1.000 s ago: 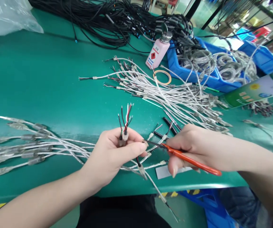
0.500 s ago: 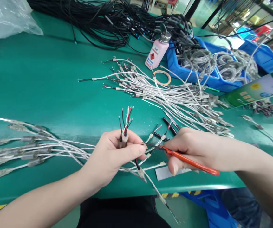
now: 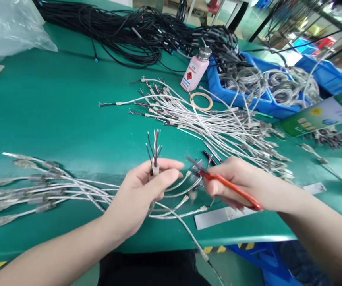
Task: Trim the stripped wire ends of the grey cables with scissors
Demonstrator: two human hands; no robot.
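Note:
My left hand [image 3: 149,184] is closed around a few white cables [image 3: 155,170]. Their stripped ends stick up above the fingers as thin red, black and white wires [image 3: 155,145]. In my right hand [image 3: 233,180] are red-handled scissors [image 3: 227,187], blades pointing left and a little apart from the left fingertips. Behind and below the blades lie more cable ends [image 3: 185,198]. A small pale piece [image 3: 192,194] under the scissors is blurred. One cable [image 3: 193,236] runs down over the table's front edge. The plug ends [image 3: 44,206] fan out to the left.
A pile of white cables [image 3: 206,123] lies ahead, beside a tape ring [image 3: 201,93] and a pink bottle [image 3: 195,71]. Blue bins [image 3: 233,93] with coiled cables stand at the right, near a green can [image 3: 308,119]. Black cables [image 3: 123,39] line the back.
The scissors have pulled away from my left fingertips and tilted upward. The dark-wired cable end that hung below my left hand is no longer there. The view has shifted slightly.

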